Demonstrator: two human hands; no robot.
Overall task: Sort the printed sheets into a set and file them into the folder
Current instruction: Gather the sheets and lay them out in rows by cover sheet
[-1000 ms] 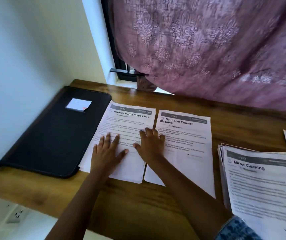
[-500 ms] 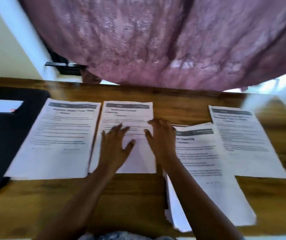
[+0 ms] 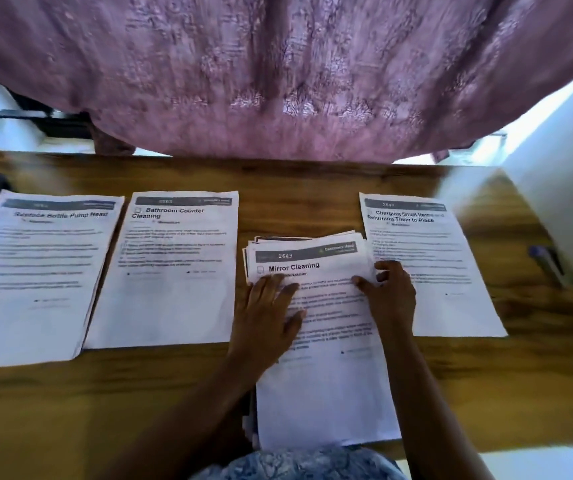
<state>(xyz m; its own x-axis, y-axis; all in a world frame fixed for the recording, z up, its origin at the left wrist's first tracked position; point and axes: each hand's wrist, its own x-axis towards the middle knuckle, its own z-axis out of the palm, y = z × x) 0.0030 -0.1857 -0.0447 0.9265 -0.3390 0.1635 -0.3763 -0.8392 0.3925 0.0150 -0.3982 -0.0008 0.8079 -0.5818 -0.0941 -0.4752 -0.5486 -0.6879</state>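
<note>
You're mid-sort: left hand (image 3: 267,317) spread flat on the white printed "Mirror Cleaning" paper stack (image 3: 326,393), right hand (image 3: 390,296) pinching its edge, likely ready to peel off one sheet.

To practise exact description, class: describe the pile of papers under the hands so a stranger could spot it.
On the wooden desk below the purple curtain, papers lie in a row. The pile is third from the left, nearest the person, the left hand flat on it and the right hand at its edge. It alone is headed Mirror Cleaning, fanned at the top.
</note>
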